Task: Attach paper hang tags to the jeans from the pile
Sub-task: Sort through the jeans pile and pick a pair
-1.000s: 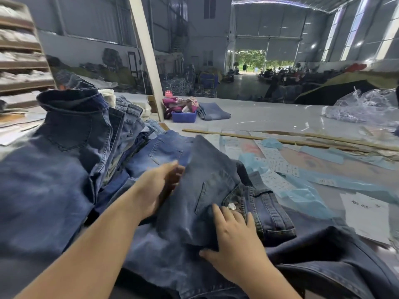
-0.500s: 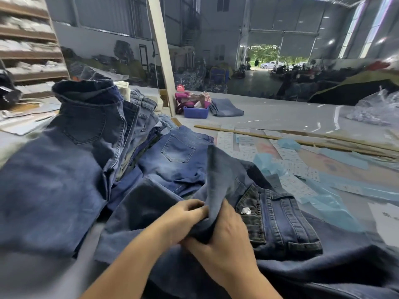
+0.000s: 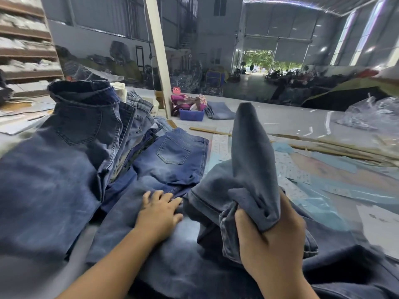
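- Your right hand (image 3: 269, 240) is clenched around a bunched fold of a pair of grey-blue jeans (image 3: 250, 169), lifting the fabric so that it stands up in a tall peak above your fist.
- Your left hand (image 3: 159, 212) lies flat, fingers straight and spread, pressing on the lower part of the same jeans where they rest on the table.
- Just beyond your left hand lies another pair of blue jeans (image 3: 172, 158), flat, back pocket up.
- To your left is the pile of jeans (image 3: 71, 152), stacked high, waistbands toward the far side.
- To the right of the lifted fabric, sheets of paper tags (image 3: 289, 167) lie spread on the work table (image 3: 280, 121), among pale blue paper strips.
- Long wooden sticks (image 3: 336, 145) lie beyond the sheets.
- Farther back, a blue plastic bin (image 3: 191, 115) sits beside a white post (image 3: 158, 55).
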Motion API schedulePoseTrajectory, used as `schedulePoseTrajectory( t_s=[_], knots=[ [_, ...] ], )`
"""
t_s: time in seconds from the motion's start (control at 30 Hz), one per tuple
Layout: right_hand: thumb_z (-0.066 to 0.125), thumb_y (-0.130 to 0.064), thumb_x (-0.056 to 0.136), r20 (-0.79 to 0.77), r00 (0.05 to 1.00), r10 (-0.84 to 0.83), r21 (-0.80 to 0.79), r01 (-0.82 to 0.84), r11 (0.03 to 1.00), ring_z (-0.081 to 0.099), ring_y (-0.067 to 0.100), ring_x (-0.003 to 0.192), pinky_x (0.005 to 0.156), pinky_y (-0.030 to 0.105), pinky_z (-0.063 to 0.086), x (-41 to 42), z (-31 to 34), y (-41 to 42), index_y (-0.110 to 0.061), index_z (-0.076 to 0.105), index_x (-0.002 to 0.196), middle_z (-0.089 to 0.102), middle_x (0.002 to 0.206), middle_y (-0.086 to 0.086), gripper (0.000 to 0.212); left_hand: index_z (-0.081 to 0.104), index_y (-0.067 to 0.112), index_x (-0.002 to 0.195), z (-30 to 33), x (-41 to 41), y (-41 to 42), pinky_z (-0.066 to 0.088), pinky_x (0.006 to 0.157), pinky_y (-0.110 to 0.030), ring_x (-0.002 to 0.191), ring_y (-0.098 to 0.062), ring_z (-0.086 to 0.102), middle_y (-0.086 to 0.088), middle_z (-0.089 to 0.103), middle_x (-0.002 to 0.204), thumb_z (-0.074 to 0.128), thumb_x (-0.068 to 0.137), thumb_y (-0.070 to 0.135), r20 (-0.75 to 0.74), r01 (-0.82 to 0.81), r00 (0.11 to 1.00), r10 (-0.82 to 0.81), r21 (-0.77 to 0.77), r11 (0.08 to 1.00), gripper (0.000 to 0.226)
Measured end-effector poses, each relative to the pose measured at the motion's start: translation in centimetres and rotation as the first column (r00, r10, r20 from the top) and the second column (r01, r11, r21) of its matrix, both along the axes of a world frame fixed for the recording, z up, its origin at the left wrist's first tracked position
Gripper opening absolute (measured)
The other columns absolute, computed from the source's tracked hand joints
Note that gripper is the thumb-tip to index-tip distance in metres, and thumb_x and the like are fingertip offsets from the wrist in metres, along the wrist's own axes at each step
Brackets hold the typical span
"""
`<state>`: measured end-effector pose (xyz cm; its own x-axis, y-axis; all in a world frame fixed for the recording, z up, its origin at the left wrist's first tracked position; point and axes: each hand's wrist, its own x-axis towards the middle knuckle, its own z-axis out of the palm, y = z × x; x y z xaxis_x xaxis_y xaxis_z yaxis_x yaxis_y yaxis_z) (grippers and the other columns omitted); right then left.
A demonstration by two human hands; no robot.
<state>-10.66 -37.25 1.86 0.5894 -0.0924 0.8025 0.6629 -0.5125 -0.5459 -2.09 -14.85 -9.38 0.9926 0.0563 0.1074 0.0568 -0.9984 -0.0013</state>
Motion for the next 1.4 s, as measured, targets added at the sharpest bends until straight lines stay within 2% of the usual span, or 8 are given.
schedulePoseTrajectory(
  t_s=[0.1, 0.2, 0.43, 0.67, 0.77, 0.87, 1.13, 1.4],
  knots=[
    [0.056, -0.03, 0.075, -0.013, 1.0, 0.026, -0.114, -0.027, 0.993, 0.056, 0.008, 0.065, 0.053, 0.008, 0.037, -0.5, 1.9, -1.1, -0.02, 0.067, 0.08, 0.057, 0.08, -0.006, 0.016, 0.062, 0.033, 0.122, 1.5, 1.4, 0.5, 0.027, 0.107, -0.037, 0.127, -0.02, 0.045, 0.007, 0.058, 0.132, 0.053, 0.095, 0.042, 0.108, -0.086, 0.986, 0.123, -0.297, 0.951, 0.03],
    [0.06, -0.027, 0.074, -0.102, 0.985, 0.139, -0.207, -0.157, 0.966, 0.061, 0.004, 0.061, 0.053, 0.021, 0.046, -0.6, 4.0, -1.4, -0.035, 0.065, 0.079, 0.062, 0.074, -0.014, 0.01, 0.066, 0.019, 0.107, 4.8, 0.6, 0.3, 0.045, 0.089, -0.036, 0.112, -0.029, 0.059, -0.003, 0.072, 0.108, 0.056, 0.099, 0.031, 0.053, 0.027, 0.973, 0.226, -0.992, 0.12, 0.018],
    [0.046, -0.049, 0.079, -0.31, 0.877, 0.366, -0.2, -0.436, 0.877, 0.061, 0.008, 0.082, 0.071, 0.036, 0.051, -0.5, 5.1, 5.1, -0.025, 0.066, 0.095, 0.062, 0.088, -0.012, 0.035, 0.067, 0.01, 0.125, 8.3, -5.7, 0.3, 0.053, 0.093, -0.029, 0.11, -0.018, 0.067, -0.01, 0.072, 0.115, 0.051, 0.09, 0.066, 0.185, -0.13, 0.861, -0.474, -0.821, -0.556, 0.068],
    [0.015, -0.086, 0.076, -0.629, 0.767, 0.127, -0.557, -0.558, 0.615, 0.023, 0.02, 0.137, 0.118, 0.055, 0.002, 3.4, -1.5, 10.7, -0.04, 0.018, 0.151, 0.037, 0.142, -0.008, 0.088, 0.068, 0.014, 0.124, 7.1, -6.7, 8.1, 0.055, 0.086, -0.046, 0.099, -0.029, 0.07, -0.018, 0.069, 0.119, 0.059, 0.064, 0.077, -0.146, -0.021, 0.966, 0.215, -0.869, -0.495, 0.087],
    [0.018, -0.078, 0.088, -0.698, 0.716, -0.019, -0.644, -0.616, 0.454, 0.008, 0.023, 0.147, 0.117, 0.059, -0.007, 4.7, -5.3, 10.0, -0.036, 0.016, 0.154, 0.024, 0.156, -0.006, 0.079, 0.075, 0.022, 0.108, 6.6, -7.8, 8.7, 0.059, 0.068, -0.038, 0.091, -0.027, 0.074, -0.009, 0.076, 0.101, 0.055, 0.048, 0.098, -0.228, -0.198, 0.964, 0.133, -0.958, -0.207, 0.099],
    [0.04, -0.07, 0.087, -0.646, 0.763, -0.004, -0.706, -0.596, 0.383, 0.012, 0.026, 0.145, 0.119, 0.056, 0.001, 4.8, -6.1, 9.8, -0.033, 0.022, 0.152, 0.028, 0.152, -0.003, 0.077, 0.073, 0.014, 0.084, 4.8, -7.4, 7.3, 0.055, 0.064, -0.032, 0.07, -0.019, 0.074, 0.002, 0.075, 0.073, 0.089, 0.063, 0.044, -0.067, -0.115, 0.927, 0.37, -0.987, 0.108, 0.04],
    [0.058, -0.051, 0.074, -0.541, 0.835, -0.101, -0.734, -0.41, 0.542, -0.002, 0.027, 0.147, 0.115, 0.061, -0.01, 3.3, -3.7, 6.6, -0.035, -0.012, 0.149, -0.007, 0.159, -0.008, 0.103, 0.068, 0.012, 0.059, 8.9, -8.2, 7.2, 0.052, 0.047, -0.023, 0.045, -0.018, 0.064, -0.002, 0.067, 0.057, 0.06, 0.077, 0.013, -0.009, 0.336, 0.813, 0.582, -0.809, -0.482, 0.019],
    [0.06, -0.039, 0.079, -0.646, 0.733, -0.212, -0.733, -0.519, 0.441, 0.042, 0.028, 0.124, 0.108, 0.048, 0.028, 2.4, -5.4, 3.6, -0.027, 0.026, 0.138, 0.031, 0.141, -0.007, 0.069, 0.062, 0.011, 0.12, 1.6, -9.5, 8.3, 0.053, 0.094, -0.043, 0.104, -0.021, 0.067, -0.004, 0.07, 0.115, 0.075, 0.07, 0.037, -0.051, 0.125, 0.549, 0.834, -0.982, -0.142, 0.058]
  ],
)
